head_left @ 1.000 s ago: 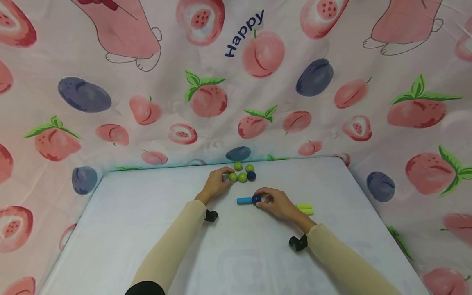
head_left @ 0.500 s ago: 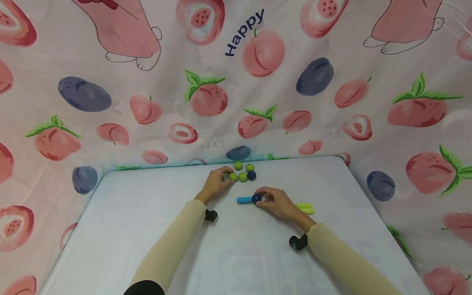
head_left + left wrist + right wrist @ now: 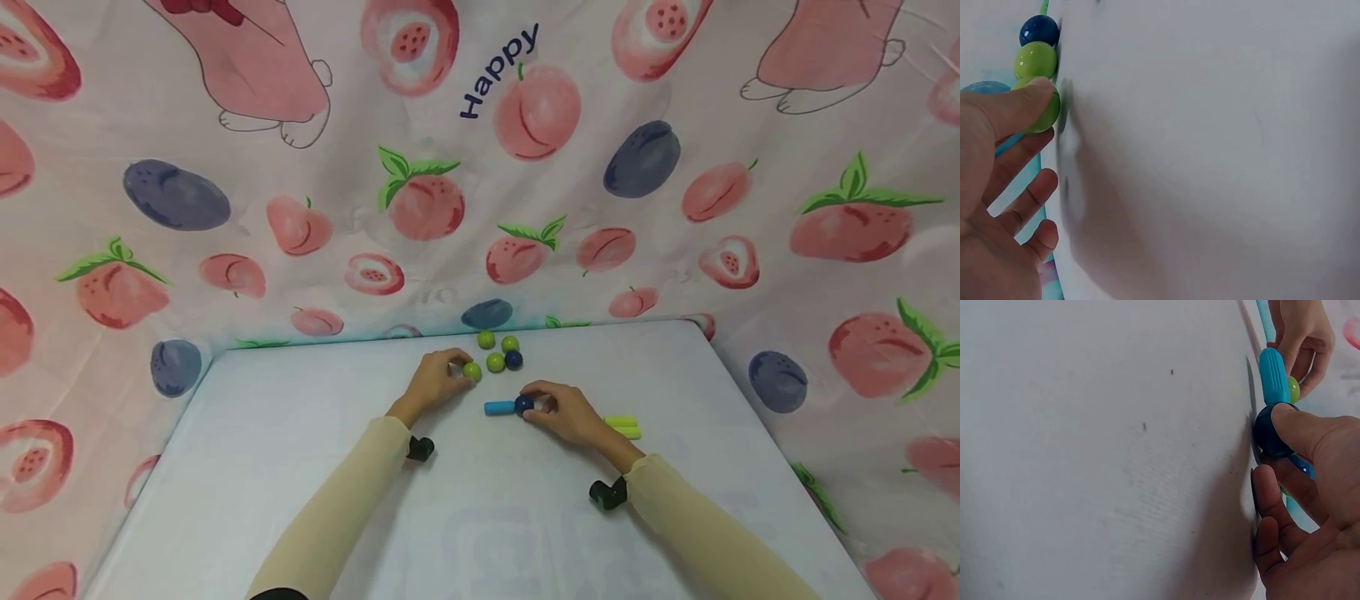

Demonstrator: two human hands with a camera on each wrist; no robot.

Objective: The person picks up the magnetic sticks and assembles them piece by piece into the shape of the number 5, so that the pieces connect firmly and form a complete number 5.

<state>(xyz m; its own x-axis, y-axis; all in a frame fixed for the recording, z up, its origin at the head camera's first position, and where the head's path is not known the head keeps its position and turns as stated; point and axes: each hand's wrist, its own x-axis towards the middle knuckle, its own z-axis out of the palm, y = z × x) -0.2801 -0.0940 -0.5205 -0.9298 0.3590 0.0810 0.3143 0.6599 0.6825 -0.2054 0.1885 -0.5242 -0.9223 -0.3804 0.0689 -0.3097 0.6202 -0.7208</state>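
With thumb and fingers my left hand [image 3: 435,382] pinches a green ball [image 3: 472,372], a little left of the other balls; the left wrist view shows the thumb across this green ball [image 3: 1046,112]. My right hand [image 3: 566,412] holds a dark blue ball [image 3: 523,405] between thumb and fingers. That ball touches the right end of a light blue ridged stick [image 3: 499,408] lying on the table. In the right wrist view the thumb presses on the dark blue ball [image 3: 1270,434], against the end of the blue stick [image 3: 1274,375].
Behind the hands sit more green balls [image 3: 496,362] and another dark blue ball [image 3: 513,360]. Two yellow-green sticks [image 3: 622,427] lie to the right, partly behind the right wrist. The white table [image 3: 300,417] ends at a fruit-printed cloth [image 3: 315,250].
My left hand has drawn its green ball slightly toward me and left, apart from the neighbouring green ball. The right hand stays at the dark blue ball and blue stick.
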